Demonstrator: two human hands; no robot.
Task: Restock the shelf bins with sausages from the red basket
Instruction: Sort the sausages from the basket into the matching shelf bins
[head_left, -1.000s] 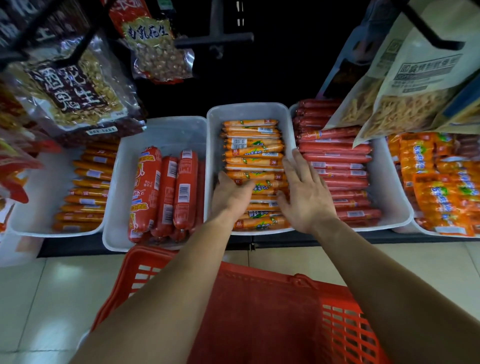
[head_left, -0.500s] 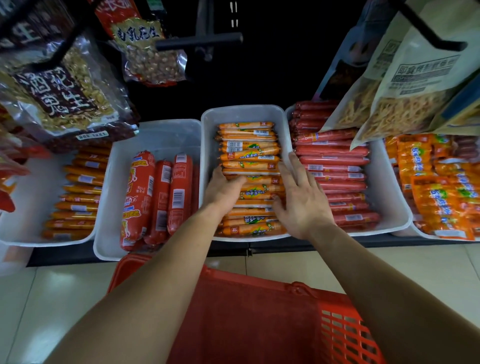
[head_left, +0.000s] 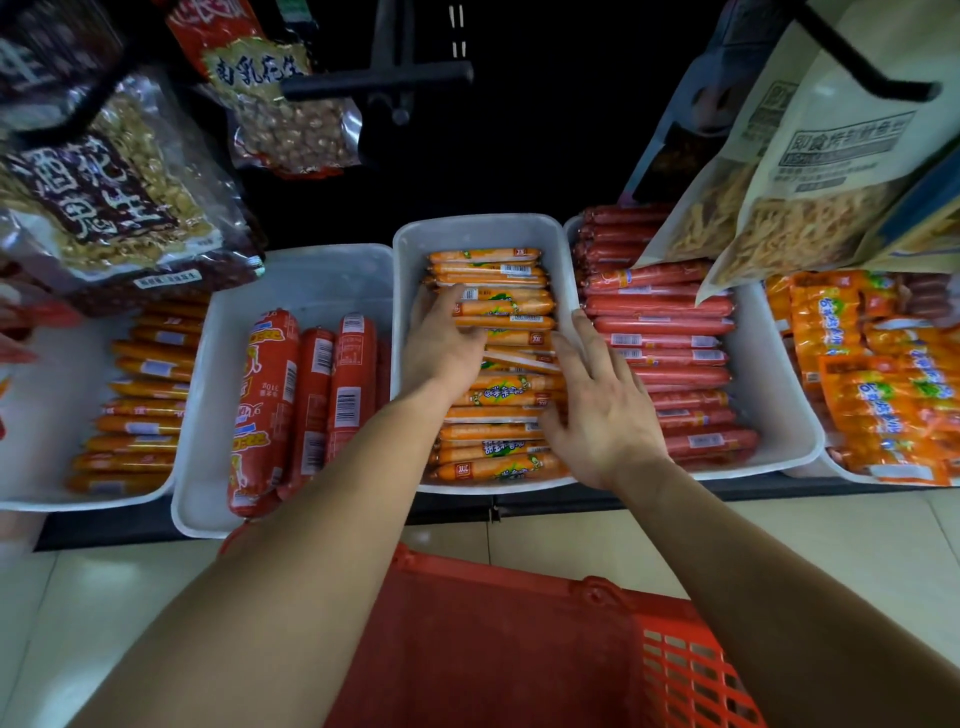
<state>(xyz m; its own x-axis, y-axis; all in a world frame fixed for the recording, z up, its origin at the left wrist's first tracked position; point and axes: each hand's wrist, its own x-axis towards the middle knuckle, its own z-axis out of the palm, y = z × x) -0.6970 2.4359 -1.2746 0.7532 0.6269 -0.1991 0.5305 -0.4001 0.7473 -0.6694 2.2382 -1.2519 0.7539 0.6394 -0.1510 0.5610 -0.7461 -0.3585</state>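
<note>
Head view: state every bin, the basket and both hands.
middle bin: nearly full of orange sausages
left hand: flat on those sausages
right hand: fingers spread at their right ends
second bin: partly filled, thick red sausages
right bin: full of thin red sausages
red basket: below shelf, contents hidden

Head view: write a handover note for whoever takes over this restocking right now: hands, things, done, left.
Left hand: lies on the orange sausages in the middle bin; grip unclear.
Right hand: open, fingers spread against the stack's right side.
Red basket: in front, below the bins; contents hidden.
Done: middle bin nearly full.
To do: tidy the stack; the fat-sausage bin has room.
</note>
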